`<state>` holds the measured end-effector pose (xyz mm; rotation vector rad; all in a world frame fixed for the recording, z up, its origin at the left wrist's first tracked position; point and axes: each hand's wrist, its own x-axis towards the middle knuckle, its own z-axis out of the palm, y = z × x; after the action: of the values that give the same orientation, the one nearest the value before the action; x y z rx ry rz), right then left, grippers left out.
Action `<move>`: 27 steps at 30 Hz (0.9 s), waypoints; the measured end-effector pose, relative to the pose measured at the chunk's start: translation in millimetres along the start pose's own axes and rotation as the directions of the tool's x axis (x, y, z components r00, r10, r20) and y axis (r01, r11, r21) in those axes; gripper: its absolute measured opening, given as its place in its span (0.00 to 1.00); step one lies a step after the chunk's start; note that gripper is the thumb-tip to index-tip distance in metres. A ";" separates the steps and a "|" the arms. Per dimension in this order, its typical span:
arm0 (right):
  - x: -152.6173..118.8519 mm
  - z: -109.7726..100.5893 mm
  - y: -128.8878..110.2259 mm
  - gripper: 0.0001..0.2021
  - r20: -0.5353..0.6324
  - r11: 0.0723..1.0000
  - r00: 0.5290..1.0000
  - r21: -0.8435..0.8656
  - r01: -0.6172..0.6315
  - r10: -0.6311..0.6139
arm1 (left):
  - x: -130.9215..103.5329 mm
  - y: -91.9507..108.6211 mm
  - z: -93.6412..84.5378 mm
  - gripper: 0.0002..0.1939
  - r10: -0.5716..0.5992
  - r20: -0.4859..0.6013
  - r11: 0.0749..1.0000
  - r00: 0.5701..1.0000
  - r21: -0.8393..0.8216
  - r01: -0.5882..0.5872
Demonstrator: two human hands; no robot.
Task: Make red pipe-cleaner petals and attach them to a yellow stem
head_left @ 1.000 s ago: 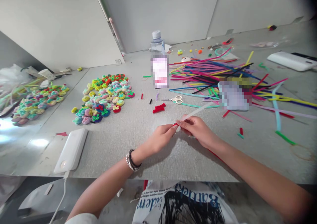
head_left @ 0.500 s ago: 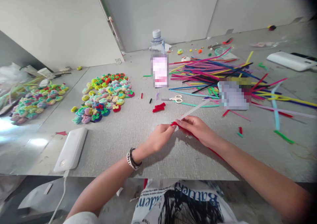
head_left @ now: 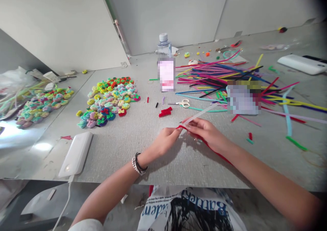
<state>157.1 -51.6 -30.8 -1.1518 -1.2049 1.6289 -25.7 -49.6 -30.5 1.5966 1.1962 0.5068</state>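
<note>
Fuzzy red pipe cleaner (head_left: pixel 221 156) runs from between my two hands back beneath my right forearm. With closed fingertips, my left hand (head_left: pixel 166 139) pinches its near-centre end. My right hand (head_left: pixel 204 130) is closed on the same pipe cleaner just to the right. A pale translucent strip (head_left: pixel 203 113) also sticks up from the right fingers, pointing away to the upper right. Beyond the hands lie short red pipe-cleaner pieces (head_left: pixel 165 112) and small scissors (head_left: pixel 182 103) with white handles. Parts of the red length are hidden by my fingers.
Finished fuzzy flower shapes (head_left: pixel 112 100) cover the left middle of the table, with another pile (head_left: pixel 46 105) farther left. Loose coloured pipe cleaners (head_left: pixel 214 71) spread over the right. A bottle (head_left: pixel 163 49), blurred phone-like screen (head_left: pixel 167 74) and white power bank (head_left: pixel 76 154) stand or lie around.
The whole view has shifted slightly. Both hands keep their hold on the red pipe cleaner, the fingertips almost in the same place.
</note>
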 end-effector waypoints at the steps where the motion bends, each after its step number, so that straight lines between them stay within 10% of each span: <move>1: -0.1 -0.4 0.3 0.14 0.002 1.000 1.000 0.029 0.009 -0.009 | -0.1 0.5 -0.2 0.24 -0.002 -0.002 1.000 1.000 0.003 0.002; 19: 1.7 -1.6 4.3 0.17 0.104 0.999 0.993 -0.003 -0.053 0.053 | 1.6 -2.6 0.8 0.22 -0.065 0.044 0.987 0.997 -0.144 0.071; 24: 3.7 -3.4 7.3 0.18 0.107 0.998 0.994 -0.059 0.008 -0.002 | 2.1 2.4 -5.6 0.17 -0.083 0.257 0.885 0.963 -0.424 0.190; 27: 3.1 -2.0 5.1 0.19 0.117 0.993 0.993 -0.112 0.036 -0.023 | 5.7 2.8 -12.9 0.16 -0.042 0.509 0.744 0.860 -0.558 0.367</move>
<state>157.8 -49.4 -36.7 -1.1171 -1.3983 1.6407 -32.3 -38.4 -24.3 0.8875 0.6987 0.3003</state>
